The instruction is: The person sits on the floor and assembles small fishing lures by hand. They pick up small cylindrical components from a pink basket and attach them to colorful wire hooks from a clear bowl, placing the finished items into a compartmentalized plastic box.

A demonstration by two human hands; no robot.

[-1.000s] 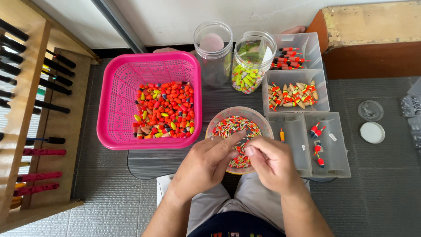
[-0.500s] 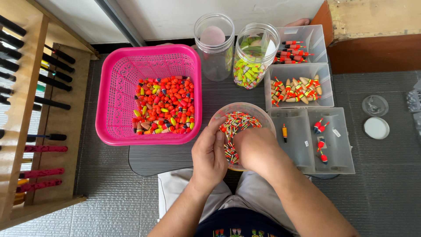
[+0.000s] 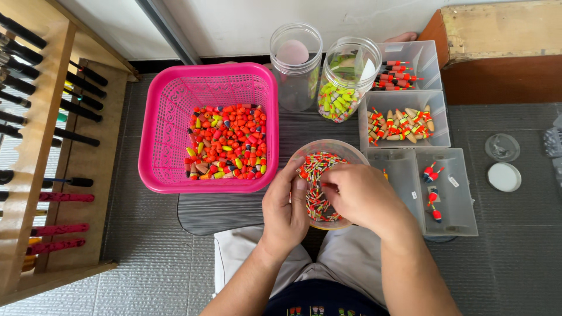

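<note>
Clear bowl (image 3: 351,151) of striped beads, left hand (image 3: 285,208), right hand (image 3: 357,196) inside

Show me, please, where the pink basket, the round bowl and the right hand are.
pink basket (image 3: 167,126): head view, bare mesh floor.
round bowl (image 3: 345,149): head view, far rim.
right hand (image 3: 363,196): head view, back of hand.

Both hands are at a clear round bowl (image 3: 328,153) filled with small red, white and green pieces. The left hand (image 3: 287,208) rests on its near left rim, and the right hand (image 3: 358,196) covers its right side with fingers curled into the pieces. Left of the bowl stands a pink basket (image 3: 170,129) with orange beads; two clear jars (image 3: 295,88) stand behind it.
</note>
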